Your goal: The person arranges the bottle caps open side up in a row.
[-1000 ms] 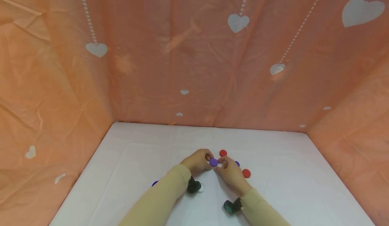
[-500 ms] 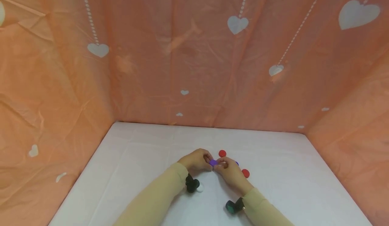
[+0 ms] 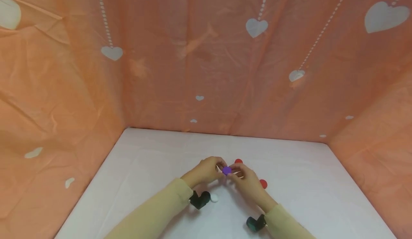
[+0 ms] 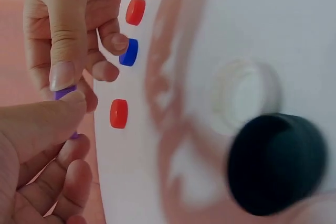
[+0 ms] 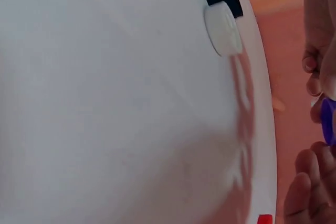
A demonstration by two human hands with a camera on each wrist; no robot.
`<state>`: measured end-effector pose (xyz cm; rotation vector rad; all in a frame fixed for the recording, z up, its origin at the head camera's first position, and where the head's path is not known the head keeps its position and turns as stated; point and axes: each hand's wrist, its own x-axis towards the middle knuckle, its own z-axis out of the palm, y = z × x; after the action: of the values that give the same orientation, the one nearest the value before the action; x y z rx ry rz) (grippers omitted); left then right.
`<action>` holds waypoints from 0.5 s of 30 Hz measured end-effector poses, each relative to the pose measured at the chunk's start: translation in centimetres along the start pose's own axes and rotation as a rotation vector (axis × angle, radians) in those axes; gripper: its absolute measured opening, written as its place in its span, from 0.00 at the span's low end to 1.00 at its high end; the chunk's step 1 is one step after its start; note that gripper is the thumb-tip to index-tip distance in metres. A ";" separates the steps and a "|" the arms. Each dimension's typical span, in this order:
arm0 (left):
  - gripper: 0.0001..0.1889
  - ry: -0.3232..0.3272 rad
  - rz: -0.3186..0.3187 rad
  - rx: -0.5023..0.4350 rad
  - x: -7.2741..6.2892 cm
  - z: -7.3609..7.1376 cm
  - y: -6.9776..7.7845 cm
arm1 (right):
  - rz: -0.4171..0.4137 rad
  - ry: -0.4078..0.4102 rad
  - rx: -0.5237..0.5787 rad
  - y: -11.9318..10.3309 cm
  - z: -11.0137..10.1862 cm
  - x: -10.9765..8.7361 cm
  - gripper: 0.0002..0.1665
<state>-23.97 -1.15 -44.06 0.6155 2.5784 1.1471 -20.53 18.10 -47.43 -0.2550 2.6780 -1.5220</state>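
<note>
A purple bottle cap (image 3: 226, 170) is held above the white table between both hands. My left hand (image 3: 207, 169) pinches its left side with thumb and fingers, and my right hand (image 3: 246, 178) pinches the opposite side. In the left wrist view the purple cap (image 4: 65, 93) is seen edge-on, partly covered by the thumbs. The right wrist view catches the purple cap (image 5: 328, 121) at its right border, cut off by the frame. Beyond the right hand lie two red caps (image 3: 263, 184) and a blue cap (image 4: 129, 52); the blue one is hidden in the head view.
A white cap (image 3: 214, 198) lies on the table (image 3: 167, 146) beside the black left wrist camera (image 3: 200, 199). Another black camera (image 3: 256, 223) is on the right wrist. Orange cloth with hearts (image 3: 219, 71) hangs around the table's back and sides.
Both hands still hold the purple cap, which has been turned between the fingers. The left wrist has shifted left, showing more of the white cap. The blue caps have gone out of sight in the head view.
</note>
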 end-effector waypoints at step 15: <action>0.12 0.032 0.027 -0.073 -1.7 0.5 -1.2 | -0.037 -0.061 -0.032 -0.2 0.7 -0.9 0.13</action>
<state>-22.59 -2.38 -45.20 0.6225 2.5487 1.2635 -19.58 17.55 -47.68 -0.3491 2.6661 -1.4575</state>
